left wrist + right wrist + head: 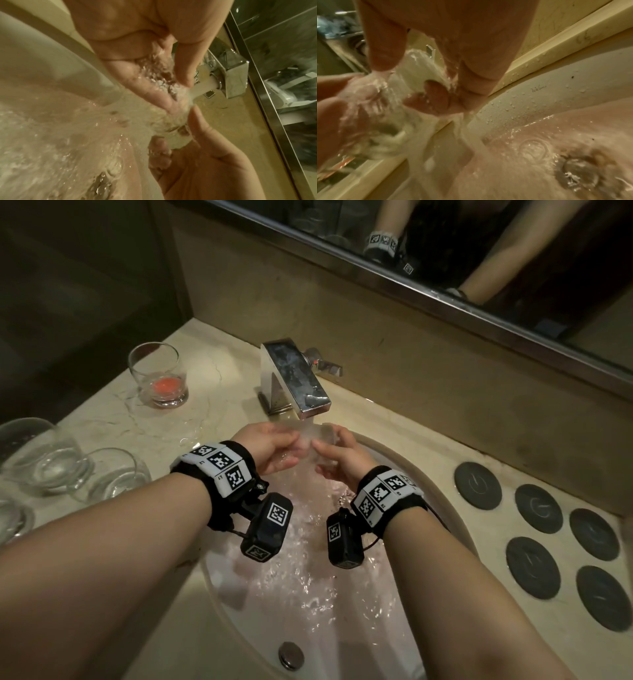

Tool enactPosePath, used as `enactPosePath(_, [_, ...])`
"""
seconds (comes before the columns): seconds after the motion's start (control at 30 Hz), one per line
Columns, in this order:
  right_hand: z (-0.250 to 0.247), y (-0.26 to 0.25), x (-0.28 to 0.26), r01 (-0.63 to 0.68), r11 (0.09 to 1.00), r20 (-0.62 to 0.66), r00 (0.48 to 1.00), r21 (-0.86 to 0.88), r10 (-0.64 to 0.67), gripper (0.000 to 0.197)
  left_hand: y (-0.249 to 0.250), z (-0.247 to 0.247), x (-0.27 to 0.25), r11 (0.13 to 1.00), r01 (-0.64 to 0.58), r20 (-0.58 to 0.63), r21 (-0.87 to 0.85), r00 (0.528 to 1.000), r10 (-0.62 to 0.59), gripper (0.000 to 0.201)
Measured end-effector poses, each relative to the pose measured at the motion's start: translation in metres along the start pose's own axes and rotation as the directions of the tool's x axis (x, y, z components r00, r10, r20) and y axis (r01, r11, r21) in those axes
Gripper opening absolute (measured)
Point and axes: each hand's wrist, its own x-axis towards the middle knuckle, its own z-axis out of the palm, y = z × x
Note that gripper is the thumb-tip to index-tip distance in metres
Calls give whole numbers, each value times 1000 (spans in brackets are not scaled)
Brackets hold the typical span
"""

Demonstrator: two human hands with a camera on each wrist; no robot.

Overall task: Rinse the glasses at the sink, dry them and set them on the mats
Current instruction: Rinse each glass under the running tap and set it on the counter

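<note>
A clear glass (325, 430) is under the running stream of the tap (294, 378), held over the sink (394, 460). My right hand (329, 457) grips it, thumb on one side and curled fingers (433, 97) on the other. My left hand (291, 448) holds its other end between thumb and fingers, with water pouring over them (154, 94). In the left wrist view the glass (175, 129) shows blurred between both hands. Several round dark mats (478, 486) lie bare on the counter to the right.
A glass with red residue (159, 378) stands at the back left of the counter. Three more clear glasses (44, 457) stand at the left edge. Water swirls in the basin toward the drain (291, 655). A mirror (445, 251) runs along the back wall.
</note>
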Motion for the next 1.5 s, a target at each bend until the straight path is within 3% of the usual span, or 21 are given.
enactPosePath(0.07, [2, -2, 0, -18, 999, -37, 999, -51, 16, 55, -2, -1, 0, 1000, -10, -15, 5, 1000, 10, 20])
enactPosePath(0.17, [9, -6, 5, -46, 970, -100, 995, -238, 22, 87, -2, -1, -1, 998, -25, 9, 54, 1000, 25, 18])
enactPosePath(0.33, [6, -2, 3, -39, 998, -23, 999, -47, 38, 68, 0, 0, -2, 992, -51, -52, 115, 997, 57, 25])
enactPosePath(0.47, [3, -4, -1, 47, 986, 10, 999, -161, -46, 64, -1, -2, -3, 999, -12, -94, 38, 995, 16, 27])
enactPosePath(0.6, [9, -9, 1, 30, 961, -127, 990, -274, -68, 54, -5, -3, -4, 996, 3, -72, 85, 997, 3, 32])
enactPosePath(0.7, [10, -8, 2, 6, 974, -98, 995, -229, -29, 59, -3, -1, -5, 997, 17, -48, 76, 999, -13, 26])
enactPosePath(0.83, [7, -4, 1, 16, 974, -26, 999, -226, -22, 71, -3, -3, -4, 999, 28, -132, 28, 991, -24, 25])
enactPosePath(0.93, [7, -8, -2, 125, 930, -59, 986, -345, -155, 69, -7, -4, -4, 998, 62, -167, -25, 984, -66, 28])
enactPosePath(1.03, [12, -12, -3, 207, 858, -95, 955, -470, -283, 67, -11, -6, -2, 991, 101, -226, 89, 971, -79, 35])
enactPosePath(1.23, [21, -17, -2, 211, 749, -54, 949, -628, -312, 68, -18, -7, -3, 974, 145, -226, 173, 968, -104, 40])
enactPosePath(1.33, [20, -16, -3, 196, 774, -68, 953, -602, -294, 61, -19, -10, -1, 977, 141, -262, 158, 960, -97, 43])
enactPosePath(1.43, [18, -12, -6, 109, 855, -117, 974, -507, -194, 81, -16, -12, -5, 973, 162, -229, 162, 966, -123, 39])
enactPosePath(1.5, [15, -7, -10, 55, 888, -118, 985, -456, -122, 84, -13, -13, -10, 975, 168, -160, 147, 977, -144, 26])
